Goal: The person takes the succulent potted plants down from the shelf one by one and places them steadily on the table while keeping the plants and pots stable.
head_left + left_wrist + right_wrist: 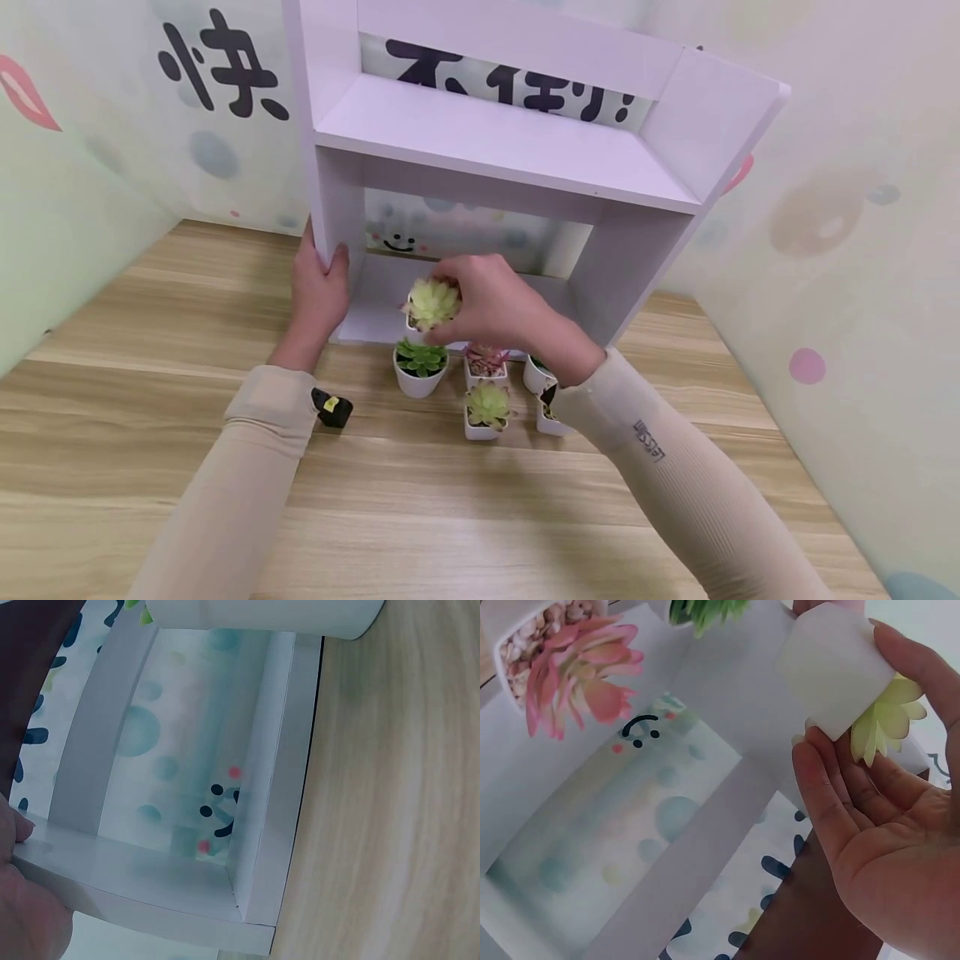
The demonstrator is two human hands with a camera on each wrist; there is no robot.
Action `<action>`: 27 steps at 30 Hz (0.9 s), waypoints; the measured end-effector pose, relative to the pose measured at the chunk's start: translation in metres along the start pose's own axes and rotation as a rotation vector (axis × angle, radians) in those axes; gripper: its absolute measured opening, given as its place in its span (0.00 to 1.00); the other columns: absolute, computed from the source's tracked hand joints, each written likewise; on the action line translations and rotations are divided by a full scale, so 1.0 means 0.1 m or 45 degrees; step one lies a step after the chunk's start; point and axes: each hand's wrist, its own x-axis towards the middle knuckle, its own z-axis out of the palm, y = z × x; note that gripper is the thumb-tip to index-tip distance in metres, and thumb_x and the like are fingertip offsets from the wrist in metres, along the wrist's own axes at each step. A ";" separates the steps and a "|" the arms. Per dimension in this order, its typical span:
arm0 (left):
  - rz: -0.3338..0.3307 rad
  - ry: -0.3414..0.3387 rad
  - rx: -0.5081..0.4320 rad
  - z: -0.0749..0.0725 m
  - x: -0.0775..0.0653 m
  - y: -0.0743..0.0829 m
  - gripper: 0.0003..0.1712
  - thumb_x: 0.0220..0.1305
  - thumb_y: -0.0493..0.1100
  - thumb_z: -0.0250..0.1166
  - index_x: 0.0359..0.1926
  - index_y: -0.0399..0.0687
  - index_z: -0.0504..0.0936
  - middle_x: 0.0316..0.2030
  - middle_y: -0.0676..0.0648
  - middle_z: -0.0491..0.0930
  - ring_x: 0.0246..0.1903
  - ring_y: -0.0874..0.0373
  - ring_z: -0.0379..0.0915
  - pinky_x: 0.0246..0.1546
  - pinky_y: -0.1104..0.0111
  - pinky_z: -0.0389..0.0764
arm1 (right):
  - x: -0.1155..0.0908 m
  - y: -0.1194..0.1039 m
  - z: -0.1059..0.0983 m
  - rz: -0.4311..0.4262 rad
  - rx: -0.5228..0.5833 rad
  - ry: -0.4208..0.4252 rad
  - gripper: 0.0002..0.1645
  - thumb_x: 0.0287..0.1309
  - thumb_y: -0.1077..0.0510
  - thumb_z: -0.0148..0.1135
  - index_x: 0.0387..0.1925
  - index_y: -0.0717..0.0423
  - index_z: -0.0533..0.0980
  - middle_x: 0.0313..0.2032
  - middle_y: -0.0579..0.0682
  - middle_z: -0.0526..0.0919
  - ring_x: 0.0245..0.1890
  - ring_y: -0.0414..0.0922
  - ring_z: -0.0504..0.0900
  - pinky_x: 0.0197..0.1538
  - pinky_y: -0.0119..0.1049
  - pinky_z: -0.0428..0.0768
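Note:
My right hand [498, 300] pinches a small white pot with a pale yellow-green succulent [432, 302], raised in front of the shelf's lower compartment. From the palm side, the right wrist view shows its white pot [836, 671] between thumb and fingers, tilted. With the thumb on its front edge, my left hand [318, 283] grips the left side panel of the white shelf [487, 154]. Just below the raised pot stands a green succulent [421, 358]. Beside it are a pink succulent [486, 358] and, nearer me, another pale yellow-green one [488, 406].
Two more white pots, one at the front [552, 423], stand partly hidden behind my right forearm. A small black object with a yellow mark [332, 408] is by my left cuff. The shelf stands on a wood-grain table [390, 517] against a patterned wall [817, 208].

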 end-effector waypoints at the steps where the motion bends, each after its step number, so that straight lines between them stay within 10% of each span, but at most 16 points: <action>1: 0.000 0.000 0.003 0.00 0.00 0.00 0.31 0.69 0.38 0.49 0.71 0.48 0.58 0.61 0.36 0.70 0.58 0.44 0.67 0.60 0.46 0.67 | -0.01 -0.01 0.00 -0.003 -0.006 -0.002 0.34 0.37 0.44 0.77 0.48 0.50 0.77 0.39 0.40 0.80 0.36 0.37 0.77 0.40 0.31 0.78; 27: -0.017 -0.008 -0.002 0.01 0.01 -0.02 0.31 0.69 0.39 0.49 0.72 0.49 0.57 0.62 0.36 0.69 0.59 0.44 0.66 0.61 0.47 0.66 | -0.30 -0.23 0.11 -0.077 0.032 -0.059 0.26 0.36 0.47 0.78 0.40 0.47 0.79 0.32 0.37 0.80 0.31 0.35 0.76 0.36 0.27 0.76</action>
